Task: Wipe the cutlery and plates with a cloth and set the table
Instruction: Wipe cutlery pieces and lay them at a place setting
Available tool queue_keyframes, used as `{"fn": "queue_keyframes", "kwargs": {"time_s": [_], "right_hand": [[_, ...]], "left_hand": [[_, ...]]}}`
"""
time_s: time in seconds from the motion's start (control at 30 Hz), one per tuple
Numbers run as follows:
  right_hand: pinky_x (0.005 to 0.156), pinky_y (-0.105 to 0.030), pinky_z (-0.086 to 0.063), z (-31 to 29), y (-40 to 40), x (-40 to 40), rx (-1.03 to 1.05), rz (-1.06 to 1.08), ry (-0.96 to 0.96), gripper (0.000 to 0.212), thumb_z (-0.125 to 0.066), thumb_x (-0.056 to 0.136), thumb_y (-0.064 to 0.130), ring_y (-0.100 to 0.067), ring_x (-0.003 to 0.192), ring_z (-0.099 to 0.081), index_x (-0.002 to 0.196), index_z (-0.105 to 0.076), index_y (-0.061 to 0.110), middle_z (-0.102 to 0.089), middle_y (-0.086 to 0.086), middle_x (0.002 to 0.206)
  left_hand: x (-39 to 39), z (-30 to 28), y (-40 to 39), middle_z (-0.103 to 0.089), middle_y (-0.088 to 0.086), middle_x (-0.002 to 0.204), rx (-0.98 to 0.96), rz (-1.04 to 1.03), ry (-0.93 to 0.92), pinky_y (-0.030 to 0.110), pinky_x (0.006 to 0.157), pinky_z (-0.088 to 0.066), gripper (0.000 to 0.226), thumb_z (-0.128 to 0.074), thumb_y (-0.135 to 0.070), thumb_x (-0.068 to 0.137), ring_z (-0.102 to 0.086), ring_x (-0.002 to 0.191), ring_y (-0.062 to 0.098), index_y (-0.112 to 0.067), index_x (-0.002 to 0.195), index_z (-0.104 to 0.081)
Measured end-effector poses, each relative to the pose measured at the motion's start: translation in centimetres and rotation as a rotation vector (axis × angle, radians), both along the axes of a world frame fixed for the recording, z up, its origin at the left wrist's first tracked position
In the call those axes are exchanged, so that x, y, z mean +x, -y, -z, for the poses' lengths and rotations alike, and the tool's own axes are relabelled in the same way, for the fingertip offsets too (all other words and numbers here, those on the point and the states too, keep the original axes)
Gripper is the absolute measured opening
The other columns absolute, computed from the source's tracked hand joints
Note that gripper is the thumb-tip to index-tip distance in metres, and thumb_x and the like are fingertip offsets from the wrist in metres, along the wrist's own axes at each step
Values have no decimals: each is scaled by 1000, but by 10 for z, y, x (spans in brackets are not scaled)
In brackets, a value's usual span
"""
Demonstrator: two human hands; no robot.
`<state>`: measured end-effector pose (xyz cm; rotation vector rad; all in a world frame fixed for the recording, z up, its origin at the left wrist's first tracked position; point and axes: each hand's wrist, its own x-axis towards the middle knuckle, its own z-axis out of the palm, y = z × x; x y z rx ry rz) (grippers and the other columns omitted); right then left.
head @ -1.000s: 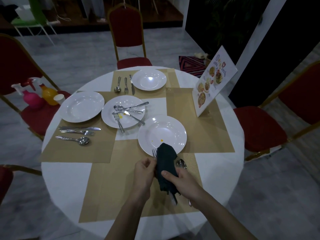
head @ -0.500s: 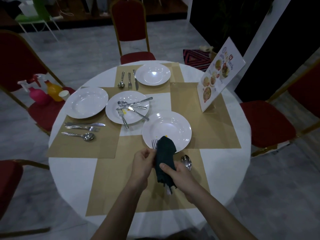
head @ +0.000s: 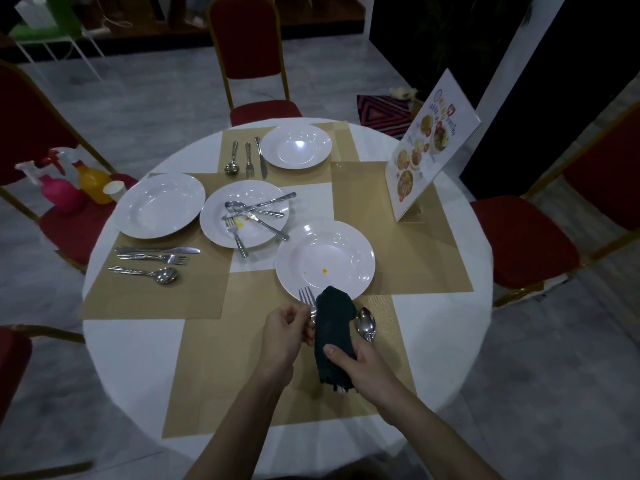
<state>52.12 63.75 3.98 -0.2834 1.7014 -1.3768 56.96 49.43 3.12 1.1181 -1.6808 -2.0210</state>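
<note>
Head view: round white table point(head: 131, 358) laid with tan woven placemats point(head: 221, 368). Left hand point(head: 284, 336) pinches the neck of a silver fork point(head: 306, 299), fingers curled round it, tines pointing away over the rim of the nearest white plate point(head: 325, 259). Right hand point(head: 360, 367) grips a dark green cloth point(head: 334, 327), thumb on top, the cloth wrapped round the fork's handle; a bit of metal shows at the cloth's lower end. Nearest plate carries small orange specks. A silver spoon point(head: 366, 323) lies on the mat just right of the cloth, bowl away from the person. Middle white plate point(head: 244, 213) holds a loose pile of cutlery point(head: 256, 216) and yellow smears. Left white plate point(head: 161, 205) has a knife, fork and spoon set point(head: 156, 259) beside it on the mat. Far white plate point(head: 296, 146) has spoon, fork and knife point(head: 246, 160) in a row to its left. A printed menu card point(head: 429, 147) stands at the right. Red chairs with gold frames point(head: 247, 50) around; pink and orange spray bottles point(head: 72, 187) on the left seat.
</note>
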Motion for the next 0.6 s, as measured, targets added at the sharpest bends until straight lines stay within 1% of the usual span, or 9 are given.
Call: {"fn": "queue_keyframes", "kwargs": {"time_s": [0.07,0.13,0.23,0.27,0.33,0.4,0.47,0.53,0.6], "right_hand": [[90,-44,-55,3,-6,4,5,-17,8,10,-61,94,30,-22,99,-69,103,-63,27,-72,-8,106],[88,-39,-56,7,-16,6,21,-29,12,9,-61,94,30,-19,96,-69,102,-64,27,-73,-6,104],[73,-28,-56,11,-37,0,50,11,59,15,-60,94,25,-14,85,-71,105,-66,16,-75,0,93],[71,-25,-55,12,-46,-5,61,26,67,18,-60,94,24,-13,84,-71,107,-66,12,-75,0,91],[74,-26,-55,15,-67,-15,92,73,66,24,-60,93,26,-17,88,-72,109,-65,8,-75,-4,95],[77,-30,-57,18,-88,-26,113,141,43,30,-60,90,32,-21,90,-71,109,-66,8,-74,-9,98],[84,-34,-57,20,-104,-35,122,202,39,30,-61,90,32,-22,93,-71,111,-65,10,-74,-9,102],[84,-30,-57,22,-114,-40,124,234,44,25,-60,93,28,-18,95,-70,113,-64,14,-74,-5,104],[79,-25,-56,23,-119,-43,124,245,55,21,-60,93,25,-15,95,-70,112,-64,16,-74,-2,104]], "left_hand": [[0,5,8,-56,9,56,15,-64,-10,24,45,-42,20,-55,-5,94,-48,46,15,2,76,-59],[-1,12,14,-57,9,57,16,-112,0,25,45,-42,19,-57,-6,93,-49,47,14,2,76,-59],[0,23,11,-57,8,60,30,-135,29,22,44,-43,17,-56,-6,95,-49,46,12,3,80,-58],[0,27,9,-57,8,60,39,-158,32,21,43,-44,17,-54,-6,95,-49,46,12,3,81,-58],[1,36,7,-56,9,60,47,-172,54,21,43,-44,16,-53,-4,95,-49,45,12,4,82,-58],[1,46,0,-56,10,58,21,-77,113,22,43,-43,20,-55,-8,94,-49,45,13,7,81,-59],[-4,54,-12,-58,8,55,-35,76,201,23,42,-42,26,-61,-14,92,-50,43,14,4,74,-61],[-13,61,-25,-60,8,54,-95,173,261,25,43,-43,27,-64,-16,90,-52,42,15,4,72,-62],[-24,68,-34,-62,8,55,-149,224,299,26,42,-43,25,-62,-13,89,-53,40,14,5,72,-63]]}}
